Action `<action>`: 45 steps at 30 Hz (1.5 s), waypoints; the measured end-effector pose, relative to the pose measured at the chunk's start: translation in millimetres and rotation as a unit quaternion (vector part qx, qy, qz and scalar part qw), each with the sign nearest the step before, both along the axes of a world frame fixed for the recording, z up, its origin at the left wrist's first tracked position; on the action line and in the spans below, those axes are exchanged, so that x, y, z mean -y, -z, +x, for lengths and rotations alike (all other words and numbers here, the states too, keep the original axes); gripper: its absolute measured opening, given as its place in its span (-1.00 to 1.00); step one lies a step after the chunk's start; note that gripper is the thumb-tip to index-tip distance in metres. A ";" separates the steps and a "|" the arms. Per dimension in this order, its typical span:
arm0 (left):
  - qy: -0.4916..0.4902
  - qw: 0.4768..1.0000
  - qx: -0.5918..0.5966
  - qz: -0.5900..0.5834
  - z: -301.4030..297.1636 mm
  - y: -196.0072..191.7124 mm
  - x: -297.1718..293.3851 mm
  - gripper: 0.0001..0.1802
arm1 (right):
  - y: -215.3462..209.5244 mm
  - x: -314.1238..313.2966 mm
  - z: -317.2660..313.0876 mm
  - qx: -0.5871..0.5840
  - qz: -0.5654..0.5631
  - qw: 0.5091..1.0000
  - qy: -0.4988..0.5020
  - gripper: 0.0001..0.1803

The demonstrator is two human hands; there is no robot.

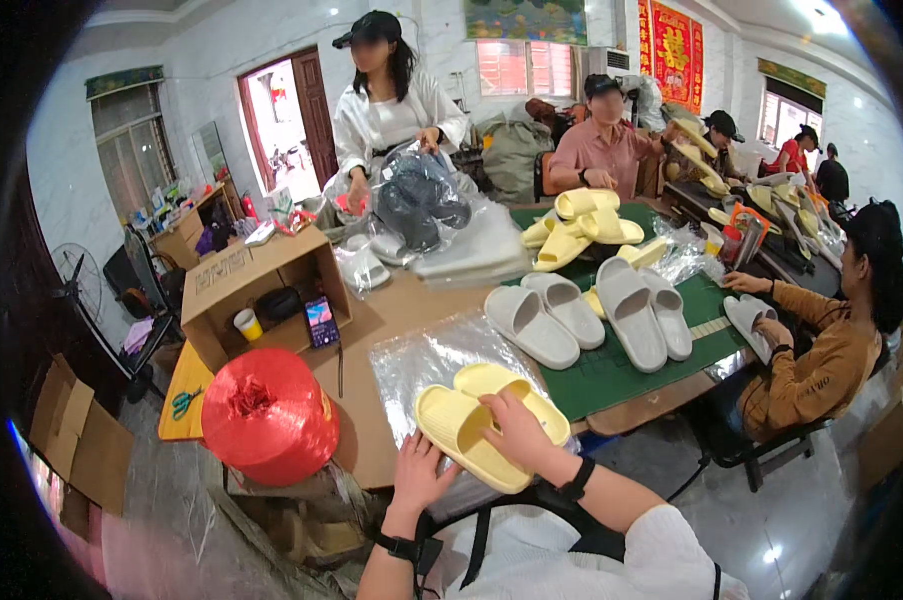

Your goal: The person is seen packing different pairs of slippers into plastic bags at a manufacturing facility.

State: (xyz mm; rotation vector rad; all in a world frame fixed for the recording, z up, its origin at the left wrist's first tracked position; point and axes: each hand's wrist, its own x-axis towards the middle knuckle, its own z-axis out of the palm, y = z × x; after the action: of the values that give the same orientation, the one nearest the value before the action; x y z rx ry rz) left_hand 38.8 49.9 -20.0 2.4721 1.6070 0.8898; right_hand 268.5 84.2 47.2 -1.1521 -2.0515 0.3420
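A pair of pale yellow slippers lies close in front of me, the nearer slipper [447,418] overlapping the farther slipper [539,405]. My right hand [524,432] grips the nearer one at its inner edge, with the fingertips partly hidden in the foot opening. Beside that slipper's left edge, my left hand [422,474] rests with fingers stretched out over clear plastic. Under the pair spreads a stack of clear plastic bags [397,365]. Two pairs of grey slippers, including a grey slipper [532,327], stand on the green mat [592,388] to the right.
A red twine roll [270,415], green-handled scissors [186,402] and an open cardboard box [257,265] holding a cup and phone are left. Yellow slippers [584,228] pile up farther back. Across the table a person [392,120] handles bagged dark slippers; another [812,370] at right holds grey slippers.
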 end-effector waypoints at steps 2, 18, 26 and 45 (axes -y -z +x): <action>0.000 1.000 -0.006 0.007 -0.3 2.2 0.0 -0.34 | 15.5 1.1 4.4 -0.016 -0.001 1.000 0.008 -0.40; 0.003 0.999 -0.017 -0.034 -4.0 -2.3 -3.3 -0.39 | 44.0 -35.4 1.7 0.209 0.061 0.976 -0.020 -0.58; 0.000 1.000 -0.005 -0.029 0.7 -7.8 -0.5 -0.32 | 30.4 -36.2 9.7 0.070 -0.073 0.995 -0.009 -0.67; -0.038 0.998 -0.025 -0.040 9.8 -14.9 -6.7 -0.07 | 10.5 77.5 159.2 -0.444 -0.110 0.876 0.155 -0.74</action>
State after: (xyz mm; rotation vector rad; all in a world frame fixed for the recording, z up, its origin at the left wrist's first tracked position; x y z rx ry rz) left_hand 48.7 56.6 -5.2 2.4125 1.7273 0.7614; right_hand 427.7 6.8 36.6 -1.1340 -1.0234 0.7874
